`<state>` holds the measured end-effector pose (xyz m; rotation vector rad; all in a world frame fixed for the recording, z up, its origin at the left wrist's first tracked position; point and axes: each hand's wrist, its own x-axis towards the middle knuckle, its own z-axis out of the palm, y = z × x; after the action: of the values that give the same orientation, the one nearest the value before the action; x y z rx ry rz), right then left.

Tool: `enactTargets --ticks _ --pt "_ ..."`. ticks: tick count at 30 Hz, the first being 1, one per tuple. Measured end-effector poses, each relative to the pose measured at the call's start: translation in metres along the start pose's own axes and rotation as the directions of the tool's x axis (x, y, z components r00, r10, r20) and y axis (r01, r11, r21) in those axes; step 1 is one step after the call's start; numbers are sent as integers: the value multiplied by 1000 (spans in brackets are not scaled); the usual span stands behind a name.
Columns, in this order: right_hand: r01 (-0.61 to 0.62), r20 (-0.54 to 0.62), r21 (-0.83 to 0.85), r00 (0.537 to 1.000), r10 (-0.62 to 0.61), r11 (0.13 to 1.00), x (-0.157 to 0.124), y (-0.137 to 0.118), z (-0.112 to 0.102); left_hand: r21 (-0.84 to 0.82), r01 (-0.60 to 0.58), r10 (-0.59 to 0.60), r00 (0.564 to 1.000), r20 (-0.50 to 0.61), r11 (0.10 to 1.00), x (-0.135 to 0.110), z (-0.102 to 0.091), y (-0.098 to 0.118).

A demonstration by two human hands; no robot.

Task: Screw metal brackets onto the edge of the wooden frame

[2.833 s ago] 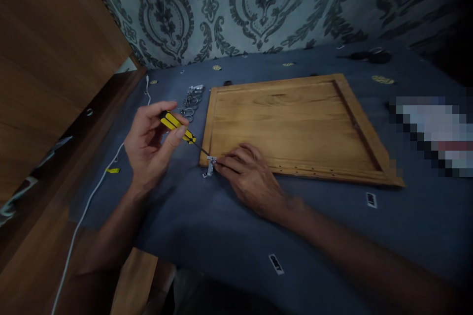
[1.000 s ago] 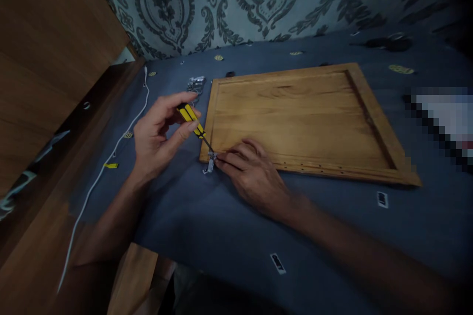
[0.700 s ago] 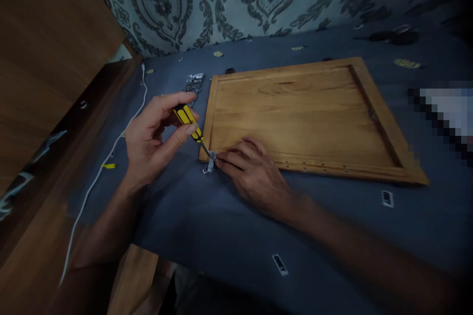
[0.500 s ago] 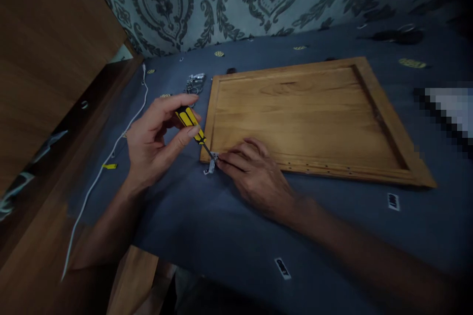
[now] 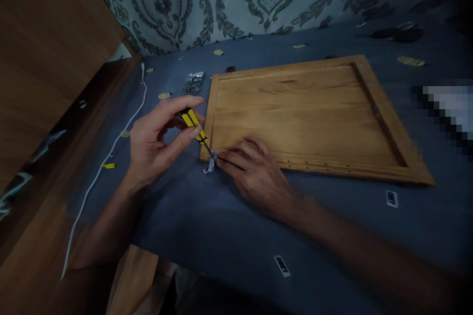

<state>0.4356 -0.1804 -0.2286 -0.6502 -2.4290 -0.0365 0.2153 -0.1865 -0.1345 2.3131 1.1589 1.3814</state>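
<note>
My left hand [image 5: 158, 138] grips a yellow-and-black screwdriver [image 5: 192, 122] by its handle, between thumb and fingers. The screwdriver slants down to the right, its tip at a small metal hinge [image 5: 211, 164]. That hinge sits on the near left corner of a framed wooden panel [image 5: 295, 113] and sticks out past its edge. My right hand [image 5: 258, 174] lies over the panel's near edge, thumb and forefinger closed at the hinge. Those fingertips hide part of the hinge and any screw there.
Several metal hardware pieces [image 5: 194, 82] lie beyond the panel's left side. A white cord [image 5: 127, 120] runs along the left. A dark tool [image 5: 399, 34] is at the back right. Small holes line the panel's near edge. A patterned wall [image 5: 210, 10] stands behind.
My left hand has shifted slightly to the right on the screwdriver, whose handle leans a little differently. The tip stays at the hinge, and my right hand keeps its place.
</note>
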Motion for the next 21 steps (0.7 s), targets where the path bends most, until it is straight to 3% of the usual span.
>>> enactTargets --ticks 6,13,21 --pt "5 0 2 1000 -5 1000 1 0 -1 85 -133 140 987 -80 987 4 1 -4" --pt "1 19 9 1000 -1 1000 1 0 -2 87 -102 104 995 -12 991 1 -3 -2" --pt "9 -2 20 1000 -9 1000 0 1 0 79 -108 110 994 -22 991 -1 0 -5"
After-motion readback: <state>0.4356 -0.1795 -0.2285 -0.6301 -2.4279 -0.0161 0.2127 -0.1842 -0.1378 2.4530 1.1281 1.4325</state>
